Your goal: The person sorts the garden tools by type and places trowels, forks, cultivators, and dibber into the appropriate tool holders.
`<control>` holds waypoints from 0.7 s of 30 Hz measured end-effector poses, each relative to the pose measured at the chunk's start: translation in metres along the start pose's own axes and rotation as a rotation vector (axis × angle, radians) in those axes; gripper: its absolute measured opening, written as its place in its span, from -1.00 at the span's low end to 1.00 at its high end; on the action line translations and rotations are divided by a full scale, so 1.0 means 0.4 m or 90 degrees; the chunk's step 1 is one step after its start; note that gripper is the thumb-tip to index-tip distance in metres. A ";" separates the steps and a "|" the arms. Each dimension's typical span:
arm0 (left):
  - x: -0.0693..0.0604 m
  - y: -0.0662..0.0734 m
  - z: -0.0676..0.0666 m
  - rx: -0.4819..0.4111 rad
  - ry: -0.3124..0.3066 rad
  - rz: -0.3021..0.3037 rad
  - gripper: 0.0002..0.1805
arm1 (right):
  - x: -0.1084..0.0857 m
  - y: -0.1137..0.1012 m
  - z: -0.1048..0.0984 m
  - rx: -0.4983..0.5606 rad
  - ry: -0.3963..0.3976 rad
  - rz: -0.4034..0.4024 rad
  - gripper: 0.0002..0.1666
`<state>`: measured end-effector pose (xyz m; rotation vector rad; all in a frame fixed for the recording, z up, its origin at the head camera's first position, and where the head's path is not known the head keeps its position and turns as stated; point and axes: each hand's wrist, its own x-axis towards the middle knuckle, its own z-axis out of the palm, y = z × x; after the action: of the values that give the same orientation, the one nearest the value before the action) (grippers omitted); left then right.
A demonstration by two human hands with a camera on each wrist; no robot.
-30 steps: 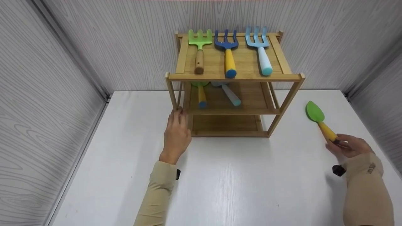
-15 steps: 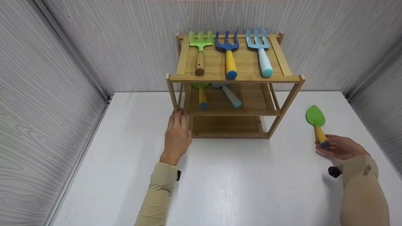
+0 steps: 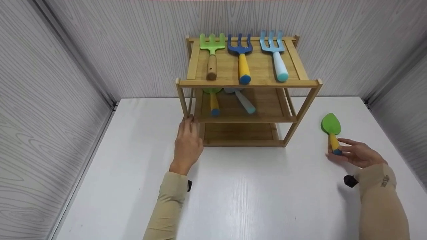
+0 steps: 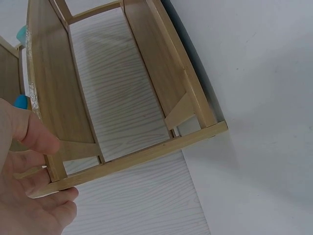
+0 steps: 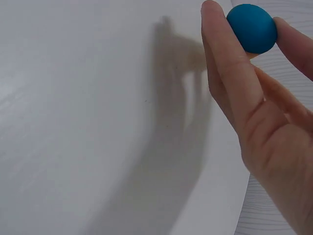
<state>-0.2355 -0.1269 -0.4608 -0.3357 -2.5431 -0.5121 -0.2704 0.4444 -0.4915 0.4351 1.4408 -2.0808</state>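
My left hand (image 3: 188, 145) holds the front left post of a three-tier wooden rack (image 3: 245, 119); the left wrist view shows thumb and fingers around that post at the middle shelf. At the right, my right hand (image 3: 362, 155) pinches the blue-ended yellow handle of a garden trowel (image 3: 331, 125) with a green blade. The blade points away from me. In the right wrist view only the trowel's blue handle end (image 5: 252, 28) and a sliver of yellow show between thumb and fingers.
Three hand forks lie on the top shelf: green (image 3: 212, 55), dark blue with yellow handle (image 3: 244, 60) and light blue (image 3: 277, 56). Two trowels, one yellow-handled (image 3: 214, 103), one pale-handled (image 3: 245, 101), lie on the middle shelf, blades partly hidden. Patterned walls (image 3: 143, 43) enclose the white table (image 3: 240, 186).
My right hand has moved left with the trowel, and the blade has turned to point more nearly straight away from me. The left hand stays on the rack.
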 end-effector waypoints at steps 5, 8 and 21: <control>0.003 0.000 0.002 -0.007 0.013 0.014 -0.40 | -0.011 0.013 0.005 0.020 -0.041 -0.032 -0.50; 0.003 0.000 0.002 -0.005 0.017 0.020 -0.40 | -0.017 0.018 0.011 0.018 -0.044 -0.051 -0.46; -0.002 -0.003 0.002 -0.021 0.026 0.016 -0.42 | -0.053 0.012 0.059 -0.018 -0.080 -0.134 -0.45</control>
<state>-0.2355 -0.1278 -0.4623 -0.3653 -2.4905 -0.5465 -0.2496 0.4267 -0.4747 0.1427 1.4932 -2.2058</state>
